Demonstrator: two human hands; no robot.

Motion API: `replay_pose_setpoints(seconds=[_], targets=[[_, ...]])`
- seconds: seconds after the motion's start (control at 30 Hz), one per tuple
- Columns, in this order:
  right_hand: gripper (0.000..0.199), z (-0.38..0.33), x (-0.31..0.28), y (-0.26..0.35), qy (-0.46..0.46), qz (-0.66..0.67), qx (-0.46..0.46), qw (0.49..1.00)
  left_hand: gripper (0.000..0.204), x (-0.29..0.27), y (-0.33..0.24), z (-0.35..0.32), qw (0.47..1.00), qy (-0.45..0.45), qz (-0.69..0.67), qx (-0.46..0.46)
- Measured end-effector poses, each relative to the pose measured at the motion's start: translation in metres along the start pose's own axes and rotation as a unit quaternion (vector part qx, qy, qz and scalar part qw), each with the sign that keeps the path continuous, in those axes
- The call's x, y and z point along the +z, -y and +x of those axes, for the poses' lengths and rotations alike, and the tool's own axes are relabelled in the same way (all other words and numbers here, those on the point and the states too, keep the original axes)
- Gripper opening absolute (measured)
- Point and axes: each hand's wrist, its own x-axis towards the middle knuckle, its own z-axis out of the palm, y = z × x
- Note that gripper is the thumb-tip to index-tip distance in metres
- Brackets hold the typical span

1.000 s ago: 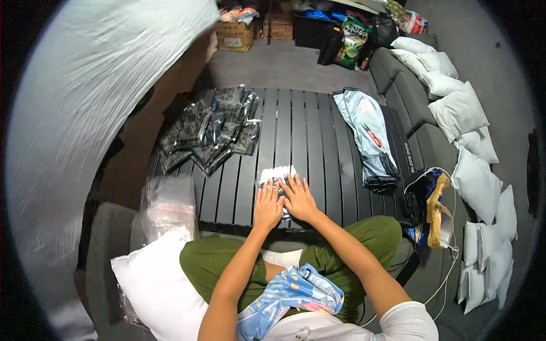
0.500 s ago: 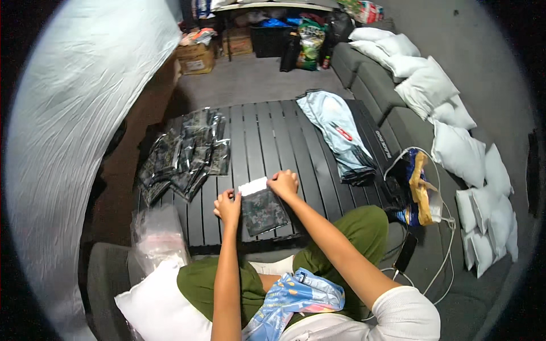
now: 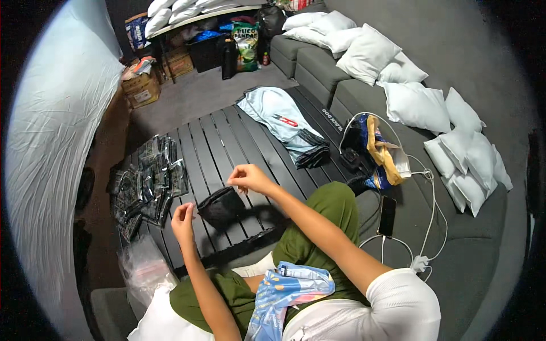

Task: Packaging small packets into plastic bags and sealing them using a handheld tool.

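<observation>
A flat dark packet (image 3: 220,209), which looks like folded dark fabric in a plastic sleeve, is held tilted just above the near part of the black slatted table (image 3: 207,133). My right hand (image 3: 253,179) pinches it at the upper right corner. At the upper left corner, my left hand (image 3: 183,223) has thumb and finger pressed together on its edge; any clear plastic there is too thin to make out. To the left lies a pile of similar dark packets in shiny clear plastic (image 3: 151,179). Clear plastic bags (image 3: 145,264) lie beside my left forearm.
On the table's far right sits a pale blue and black cloth pile (image 3: 273,111) with a red cutter (image 3: 287,120) on it. White pillows (image 3: 412,105) line the grey sofa (image 3: 352,99). A phone (image 3: 387,216) and white cables (image 3: 435,221) lie to my right.
The packet has come up off the tabletop and tilted, and its white top strip no longer shows. Both hands stay at its top corners. The view has turned right.
</observation>
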Motion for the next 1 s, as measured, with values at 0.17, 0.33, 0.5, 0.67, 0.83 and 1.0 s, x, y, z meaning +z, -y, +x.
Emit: replay_pose_setpoints(seconds=[0.17, 0.33, 0.5, 0.67, 0.83, 1.0], targets=[[0.013, -0.035, -0.006, 0.032, -0.002, 0.09, -0.088, 0.992, 0.013, 0.019, -0.071, -0.033, 0.998, 0.014, -0.024, 0.061], [0.014, -0.062, -0.009, 0.056, -0.029, 0.091, 0.008, 0.995, 0.018, 0.028, -0.103, -0.061, 0.999, 0.007, -0.022, -0.035], [0.019, -0.052, -0.029, 0.012, -0.024, 0.09, 0.171, 0.981, 0.023, 0.032, -0.042, -0.048, 0.976, 0.054, -0.05, -0.207], [0.015, -0.013, -0.041, -0.056, -0.04, 0.067, 0.225, 0.971, 0.018, 0.033, 0.029, -0.017, 0.947, 0.057, -0.105, -0.297], [0.008, 0.016, -0.045, -0.08, -0.076, 0.062, 0.284, 0.954, 0.013, 0.041, 0.058, 0.009, 0.937, 0.046, -0.101, -0.331], [0.007, 0.026, -0.04, -0.09, -0.117, 0.049, 0.299, 0.946, 0.014, 0.044, 0.072, 0.022, 0.935, 0.027, -0.088, -0.342]])
